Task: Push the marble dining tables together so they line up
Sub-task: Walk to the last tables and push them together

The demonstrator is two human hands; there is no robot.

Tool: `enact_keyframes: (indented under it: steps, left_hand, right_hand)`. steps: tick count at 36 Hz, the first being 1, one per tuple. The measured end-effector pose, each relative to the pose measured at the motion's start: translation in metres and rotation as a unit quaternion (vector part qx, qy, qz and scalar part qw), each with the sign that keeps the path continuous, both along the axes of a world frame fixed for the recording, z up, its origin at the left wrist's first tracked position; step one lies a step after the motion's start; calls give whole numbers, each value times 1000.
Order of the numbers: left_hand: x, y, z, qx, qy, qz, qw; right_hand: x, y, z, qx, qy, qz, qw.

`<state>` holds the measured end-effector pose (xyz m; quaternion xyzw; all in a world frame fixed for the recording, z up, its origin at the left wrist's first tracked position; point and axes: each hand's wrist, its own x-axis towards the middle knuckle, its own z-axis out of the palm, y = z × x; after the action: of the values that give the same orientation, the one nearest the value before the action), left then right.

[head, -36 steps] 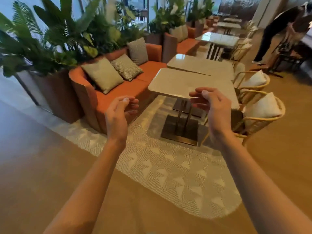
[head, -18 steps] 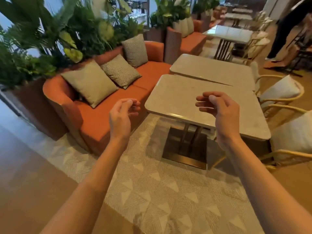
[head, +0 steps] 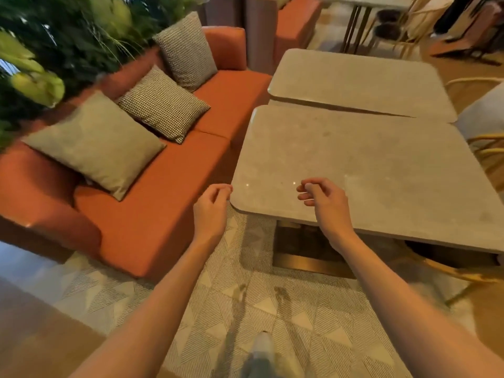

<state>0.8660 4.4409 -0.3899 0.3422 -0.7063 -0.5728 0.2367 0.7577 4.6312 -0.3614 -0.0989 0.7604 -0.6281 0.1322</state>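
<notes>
Two grey marble tables stand end to end. The near marble table [head: 368, 165] fills the right half of the view, and the far marble table [head: 360, 83] lies behind it. A thin wedge-shaped gap [head: 341, 107] runs between them, wider at the left, so their edges sit at a slight angle. My left hand [head: 211, 211] hovers just off the near table's front left corner, fingers loosely curled, holding nothing. My right hand [head: 324, 203] hangs over the near table's front edge, fingers curled and apart, with nothing in it.
An orange sofa [head: 163, 203] with cushions runs along the tables' left side, with plants [head: 54, 45] behind it. Rattan chairs [head: 488, 148] stand at the right. A patterned rug [head: 272, 323] lies underfoot, and my shoe [head: 261, 347] shows at the bottom. The near table's dark base [head: 305, 255] sits below its top.
I have walked up to the near table, which now looms much larger. Both hands have come forward and down to its front edge, still holding nothing.
</notes>
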Motion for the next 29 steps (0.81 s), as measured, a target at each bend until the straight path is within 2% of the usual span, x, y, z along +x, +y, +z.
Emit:
enact_keyframes:
  steps: [4, 9, 11, 14, 17, 20, 24, 29]
  left_hand:
    - [-37, -33, -43, -60, -100, -61, 991]
    - [-82, -58, -80, -142, -155, -174, 962]
    - [-105, -66, -100, -189, -168, -227, 941]
    - [-138, -74, -133, -292, -168, -299, 893]
    - [-157, -78, -165, -372, -158, -332, 852]
    - [-165, -75, -194, -399, -178, -339, 833]
    - [-167, -67, -212, -444, -185, -274, 833]
    - [-168, -62, -217, -504, -189, -240, 808]
  right_hand:
    - [-28, -32, -53, 81, -26, 0, 996]
    - [-58, -62, -115, 231, -13, 21, 973]
    - [-70, -75, -138, 290, 4, 38, 956]
    - [-83, -92, -171, 393, 91, 48, 914]
    - [-91, -108, -200, 448, 163, 40, 878]
    - [-93, -120, -224, 480, 218, 11, 850]
    - [-90, -124, -245, 506, 293, -45, 810]
    - [-92, -126, -254, 519, 330, -74, 785]
